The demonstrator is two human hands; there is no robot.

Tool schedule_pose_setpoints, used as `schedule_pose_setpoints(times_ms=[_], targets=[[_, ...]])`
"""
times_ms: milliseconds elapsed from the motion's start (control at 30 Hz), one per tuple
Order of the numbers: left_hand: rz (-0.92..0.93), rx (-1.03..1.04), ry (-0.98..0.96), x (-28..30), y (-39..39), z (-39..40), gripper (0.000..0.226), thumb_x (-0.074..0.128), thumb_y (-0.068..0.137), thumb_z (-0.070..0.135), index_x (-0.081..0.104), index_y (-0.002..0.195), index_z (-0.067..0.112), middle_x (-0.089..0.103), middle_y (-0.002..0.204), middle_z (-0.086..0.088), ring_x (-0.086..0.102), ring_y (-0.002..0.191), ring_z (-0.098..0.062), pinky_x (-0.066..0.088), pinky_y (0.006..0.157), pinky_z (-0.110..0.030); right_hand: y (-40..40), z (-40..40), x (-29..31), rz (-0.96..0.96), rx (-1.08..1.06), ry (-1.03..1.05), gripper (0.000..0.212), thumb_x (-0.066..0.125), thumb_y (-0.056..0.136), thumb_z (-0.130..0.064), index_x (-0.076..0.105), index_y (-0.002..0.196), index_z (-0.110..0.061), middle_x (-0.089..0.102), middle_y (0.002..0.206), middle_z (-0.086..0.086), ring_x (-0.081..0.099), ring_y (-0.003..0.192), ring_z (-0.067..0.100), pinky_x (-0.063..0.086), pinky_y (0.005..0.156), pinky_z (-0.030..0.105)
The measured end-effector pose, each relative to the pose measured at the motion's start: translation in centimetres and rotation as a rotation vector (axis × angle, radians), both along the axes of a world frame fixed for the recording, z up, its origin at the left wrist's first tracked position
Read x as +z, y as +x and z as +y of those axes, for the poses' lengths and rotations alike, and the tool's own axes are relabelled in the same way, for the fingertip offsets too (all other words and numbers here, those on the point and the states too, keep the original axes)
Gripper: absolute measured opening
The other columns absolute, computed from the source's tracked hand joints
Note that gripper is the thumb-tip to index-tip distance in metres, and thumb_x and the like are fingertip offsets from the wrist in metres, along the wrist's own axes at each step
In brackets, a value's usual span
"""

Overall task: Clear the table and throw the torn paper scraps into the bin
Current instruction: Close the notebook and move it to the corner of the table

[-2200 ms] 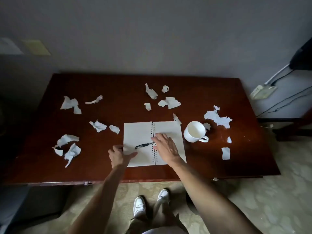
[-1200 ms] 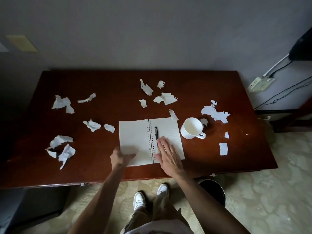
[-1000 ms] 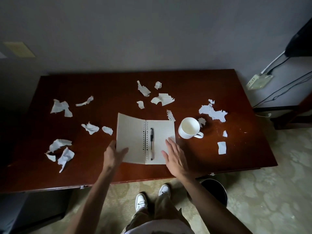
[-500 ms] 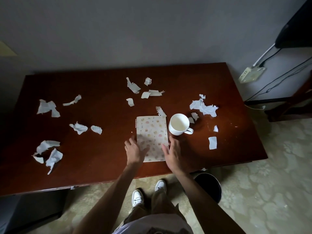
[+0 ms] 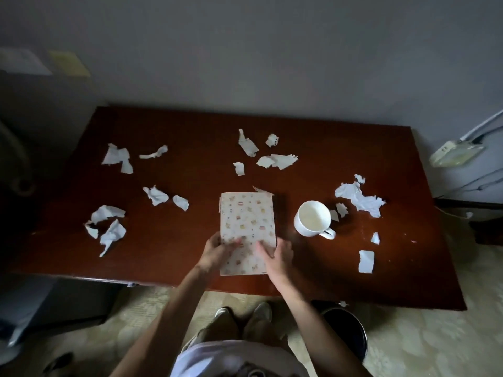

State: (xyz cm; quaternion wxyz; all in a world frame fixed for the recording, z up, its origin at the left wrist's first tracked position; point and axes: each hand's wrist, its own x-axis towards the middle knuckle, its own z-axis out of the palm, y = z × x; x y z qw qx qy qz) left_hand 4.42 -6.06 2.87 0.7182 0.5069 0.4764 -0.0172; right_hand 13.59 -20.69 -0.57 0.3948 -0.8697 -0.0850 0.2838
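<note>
Scrap-strewn dark wooden table [image 5: 313,148]

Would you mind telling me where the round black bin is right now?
In the head view, the round black bin stands on the floor at lower right, partly under the dark wooden table's near edge, below the white mug.

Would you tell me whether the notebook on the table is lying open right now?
No, the notebook is closed, its patterned cover facing up, with the left hand and right hand gripping its near end.
</note>
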Motion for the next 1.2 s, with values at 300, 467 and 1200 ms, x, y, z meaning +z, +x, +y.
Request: schedule_pose_setpoints(times_ms=[300,467,1200], targets=[[0.041,0.142,0.155,4.3,-5.6,11.9,0.073,0.086,0.069,0.038,0.053,0.127,0.010,0.069,0.119,-0.010,0.071,0.103,-0.029,0.057,0.093,-0.051,-0.3,12.6,4.3,0.325,0.398,0.108,0.039,0.052,0.100,-0.039,0.053,0.126,-0.010,0.062,0.126,0.003,0.061,0.114,0.018,0.052,0.093,0.037],[0.080,0.163,0.252,5.1,-7.0,19.7,0.055,0.078,0.082,0.032,0.045,0.123,0.017,0.062,0.114,0.000,0.065,0.098,-0.018,0.055,0.076,-0.030,-1.4,22.2,3.7,0.308,0.444,0.121,0.038,0.056,0.095,-0.040,0.056,0.125,-0.016,0.066,0.122,0.000,0.064,0.108,0.016,0.057,0.090,0.037],[0.177,0.004,0.218,1.9,-3.8,54.4,0.068,0.076,0.085,0.023,0.042,0.143,0.014,0.055,0.137,-0.009,0.061,0.099,-0.021,0.052,0.074,-0.032,-1.7,53.5,3.1,0.338,0.266,0.057,0.046,0.069,0.087,-0.033,0.056,0.125,-0.011,0.066,0.121,0.004,0.065,0.111,0.024,0.057,0.093,0.044]])
